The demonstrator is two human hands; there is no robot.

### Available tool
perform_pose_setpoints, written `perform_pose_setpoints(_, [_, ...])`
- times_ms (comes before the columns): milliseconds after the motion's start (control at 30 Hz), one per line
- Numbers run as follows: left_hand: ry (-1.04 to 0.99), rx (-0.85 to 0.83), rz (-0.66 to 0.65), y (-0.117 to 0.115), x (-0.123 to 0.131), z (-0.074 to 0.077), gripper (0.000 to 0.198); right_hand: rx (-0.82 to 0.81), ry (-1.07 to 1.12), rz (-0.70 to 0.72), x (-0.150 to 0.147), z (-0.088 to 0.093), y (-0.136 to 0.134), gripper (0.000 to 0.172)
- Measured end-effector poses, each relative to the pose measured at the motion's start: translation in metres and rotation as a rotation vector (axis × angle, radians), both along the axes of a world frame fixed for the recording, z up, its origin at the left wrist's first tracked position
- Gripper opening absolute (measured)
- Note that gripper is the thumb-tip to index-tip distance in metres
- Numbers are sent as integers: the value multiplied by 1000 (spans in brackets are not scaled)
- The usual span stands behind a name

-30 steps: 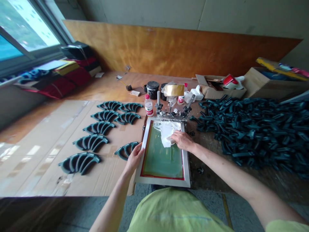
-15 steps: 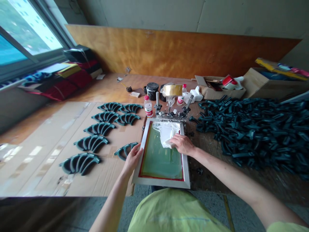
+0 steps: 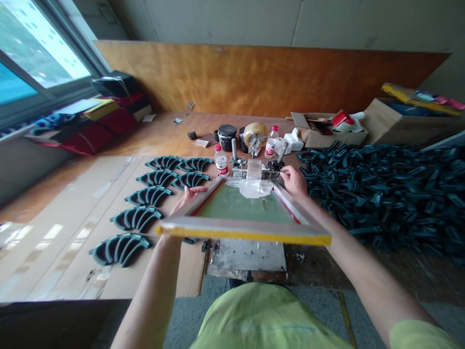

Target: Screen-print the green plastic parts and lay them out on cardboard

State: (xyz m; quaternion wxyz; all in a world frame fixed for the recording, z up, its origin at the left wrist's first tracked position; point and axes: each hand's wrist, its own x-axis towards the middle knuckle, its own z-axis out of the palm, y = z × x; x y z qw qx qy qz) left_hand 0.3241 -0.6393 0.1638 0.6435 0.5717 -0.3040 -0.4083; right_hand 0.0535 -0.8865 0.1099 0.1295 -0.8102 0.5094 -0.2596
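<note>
A screen-printing frame (image 3: 243, 231) with green mesh is tilted up on its far hinge, its yellow-edged near rail raised toward me. My left hand (image 3: 186, 197) lies along the frame's left rail with its fingers stretched forward, holding it up. My right hand (image 3: 293, 181) is curled on the far right corner of the frame, beside the clamp handles (image 3: 280, 159). A white squeegee (image 3: 254, 172) and white ink rest at the far end of the mesh. Under the frame a pale printing plate (image 3: 250, 254) is uncovered. One dark teal curved part (image 3: 189, 239) sits just left of the plate, mostly hidden by the frame.
Several dark teal curved parts (image 3: 147, 196) lie in rows on cardboard (image 3: 65, 232) to the left. A big heap of the same parts (image 3: 381, 194) fills the right. Bottles (image 3: 220, 161), an ink can (image 3: 227, 136), a tape roll (image 3: 254, 133) and cardboard boxes (image 3: 399, 121) stand behind.
The frame has swung up from flat on the plate. My right hand left the white rag on the mesh and moved to the far right corner; my left hand rose with the left rail.
</note>
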Motion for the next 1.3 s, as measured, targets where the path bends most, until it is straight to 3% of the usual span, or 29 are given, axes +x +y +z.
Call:
perform_pose_setpoints(67, [8,-82,23,-23,2,13,47,92,51,0,-13,-25,14,19])
perform_pose_setpoints(133, [-18,-101,26,-42,4,23,48,117,100,118,-16,-48,37,23])
perform_pose_setpoints(233, [4,-117,67,-51,2,22,53,66,186,341,-9,-69,71,28])
perform_pose_setpoints(333, [65,-8,137,-34,-19,-8,56,41,267,412,0,-67,87,22])
perform_pose_setpoints(367, [90,87,88,-24,-32,-23,58,37,265,415,2,-63,90,17])
perform_pose_setpoints(467, [228,434,-235,7,-78,-70,67,-19,199,445,10,-49,111,11])
perform_pose_setpoints(533, [371,490,-252,22,-106,-92,69,-80,157,518,17,-43,137,12])
perform_pose_setpoints(633, [478,407,-96,31,-125,-101,60,-150,148,678,28,-38,176,15])
perform_pose_setpoints(733, [420,393,-6,30,-120,-91,56,-154,79,733,27,-36,191,17])
perform_pose_setpoints(867, [303,412,-35,31,-114,-69,58,-88,-91,655,-5,-35,164,16])
perform_pose_setpoints(1000, [244,366,-103,31,-127,-52,50,-37,-128,417,-56,-49,105,21])
perform_pose_setpoints(1167, [202,334,-154,25,-145,-42,46,-67,152,232,-114,-80,12,28])
perform_pose_setpoints(1300, [178,319,-148,20,-154,-31,45,-55,440,127,-144,-105,-49,40])
